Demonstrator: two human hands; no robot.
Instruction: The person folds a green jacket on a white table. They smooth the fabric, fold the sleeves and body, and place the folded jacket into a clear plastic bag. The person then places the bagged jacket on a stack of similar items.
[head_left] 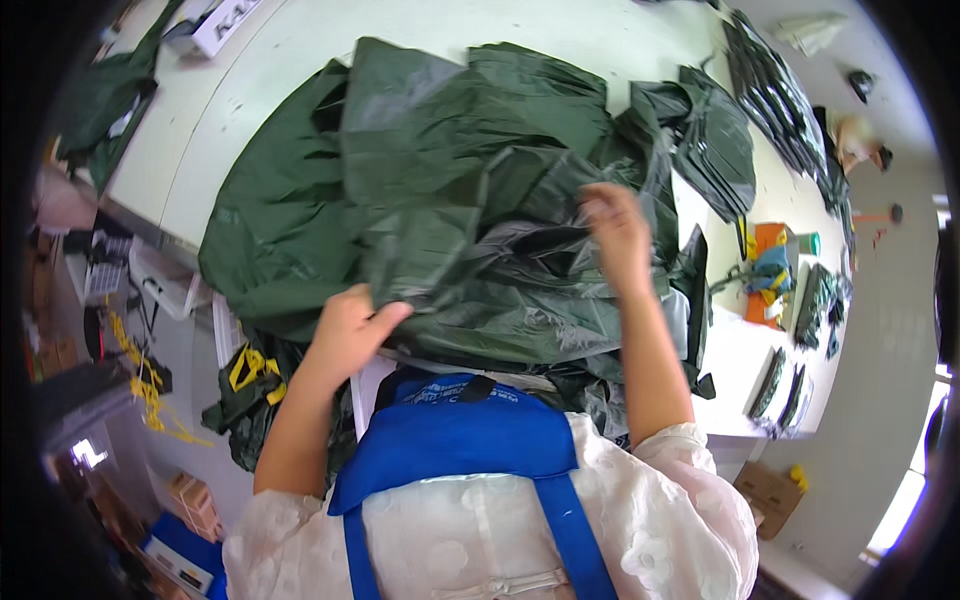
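A large sheet of dark green, shiny coated fabric lies crumpled across the white table, its near part hanging over the edge toward me. My left hand grips the fabric near that edge, thumb on top and some fingers hidden by it. Over the right part of the sheet is my right hand, its fingers bent and smeared by motion. Whether they pinch the fabric does not show. Between my hands the cloth is bunched into dark folds.
Folded dark green pieces lie right of the sheet, with dark stacked bundles farther back. An orange box holding blue and yellow items stands at the right. Green fabric with yellow straps hangs below the table's left side.
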